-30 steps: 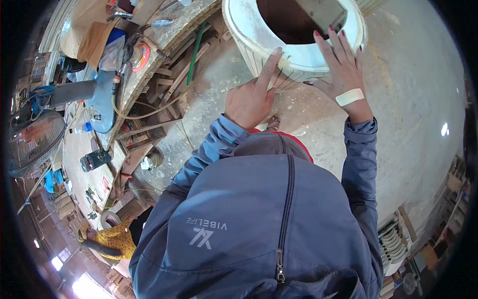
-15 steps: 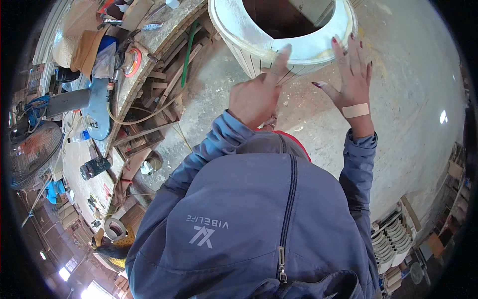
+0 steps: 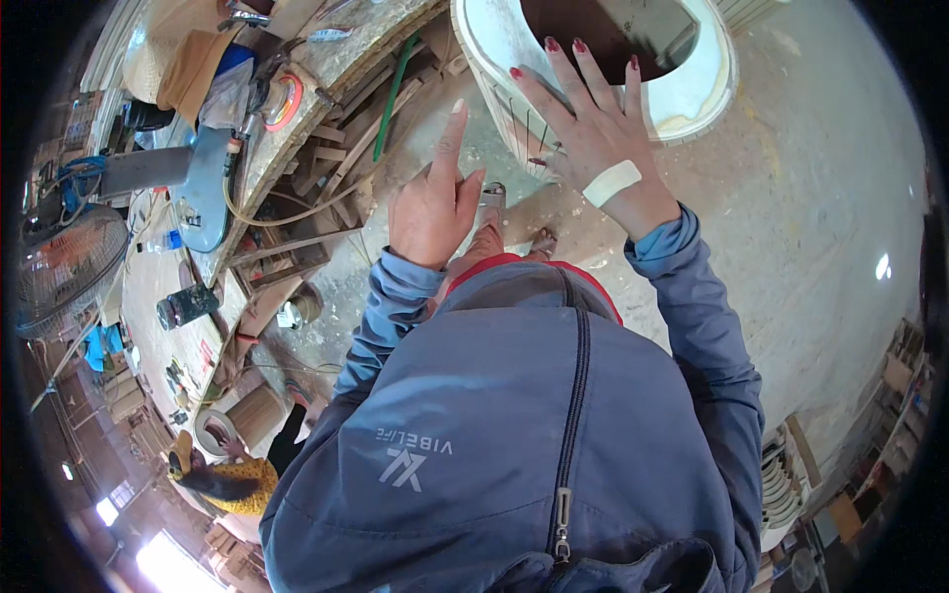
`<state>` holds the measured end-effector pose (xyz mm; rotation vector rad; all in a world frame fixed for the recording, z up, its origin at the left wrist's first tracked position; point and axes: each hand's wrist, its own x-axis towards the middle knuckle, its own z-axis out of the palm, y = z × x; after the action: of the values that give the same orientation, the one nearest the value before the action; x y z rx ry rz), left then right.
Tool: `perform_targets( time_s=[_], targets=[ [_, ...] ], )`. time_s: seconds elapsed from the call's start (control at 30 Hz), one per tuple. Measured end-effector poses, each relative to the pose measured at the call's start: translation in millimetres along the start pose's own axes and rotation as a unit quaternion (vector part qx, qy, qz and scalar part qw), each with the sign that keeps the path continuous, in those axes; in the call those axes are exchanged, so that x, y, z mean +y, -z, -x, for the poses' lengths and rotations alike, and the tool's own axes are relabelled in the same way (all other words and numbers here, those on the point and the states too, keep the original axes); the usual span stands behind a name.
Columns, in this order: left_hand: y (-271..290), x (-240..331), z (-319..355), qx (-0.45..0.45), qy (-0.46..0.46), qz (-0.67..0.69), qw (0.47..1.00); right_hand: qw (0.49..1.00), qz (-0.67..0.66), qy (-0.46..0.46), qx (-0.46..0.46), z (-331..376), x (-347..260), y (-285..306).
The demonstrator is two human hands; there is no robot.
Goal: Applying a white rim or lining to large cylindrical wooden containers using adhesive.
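At the far side stands a rounded white drum-shaped piece with a broad rim, a large opening and dark lines down its side. My right hand is spread across its near rim, fingertips over the opening, and seems to touch it. A tan adhesive bandage is stuck near that wrist. To the left, apart from the piece, is my left hand. Its index finger points away from me, the thumb is out and the other fingers are curled. Nothing shows in it.
A long workbench on the left carries an orange-rimmed sander, a dark jar and a hose. Wood offcuts and a green strip are beneath it. A fan stands further left. Another person is at lower left.
My left hand has left the white piece's rim and moved left. My right hand has moved left onto the rim. The piece sits higher and further right in view; the other person shows more.
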<state>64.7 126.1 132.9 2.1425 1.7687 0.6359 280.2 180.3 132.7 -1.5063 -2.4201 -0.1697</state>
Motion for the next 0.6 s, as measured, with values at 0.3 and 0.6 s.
perform_targets(
  time_s=[0.3,0.6],
  targets=[
    [15,3,-6,0.015,0.014,0.008,1.0,0.993,0.037,0.089,0.063,-41,-19,-17],
    [45,-27,-34,0.095,-0.026,0.008,0.995,0.952,0.284,0.117,0.0,-25,-70,-74]
  ],
)
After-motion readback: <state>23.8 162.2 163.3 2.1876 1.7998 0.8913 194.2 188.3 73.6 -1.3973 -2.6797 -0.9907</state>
